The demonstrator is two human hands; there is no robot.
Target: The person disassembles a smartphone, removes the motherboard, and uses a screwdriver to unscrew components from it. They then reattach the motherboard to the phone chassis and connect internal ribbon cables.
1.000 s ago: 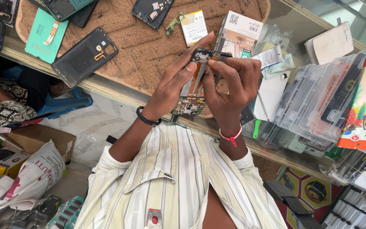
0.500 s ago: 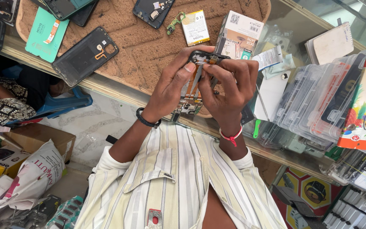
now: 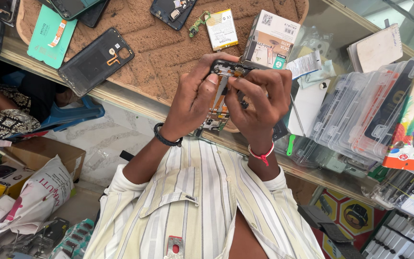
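Head view: left hand (image 3: 195,98) and right hand (image 3: 259,103), both pinched on an opened phone frame (image 3: 226,72) at frame centre, above the brown woven mat (image 3: 168,43) on the surface. Since a second ago the frame sits slightly higher, fingertips regripped at its top edge. Rigid black plastic, bare circuit board below; black back cover (image 3: 94,60) lies upper left.

Both hands hold an opened phone (image 3: 224,91) upright over the counter's (image 3: 120,98) near edge, left hand (image 3: 195,98) and right hand (image 3: 259,103) pinching its top end. A dark back cover (image 3: 94,60) lies near that edge on the brown mat (image 3: 168,43).
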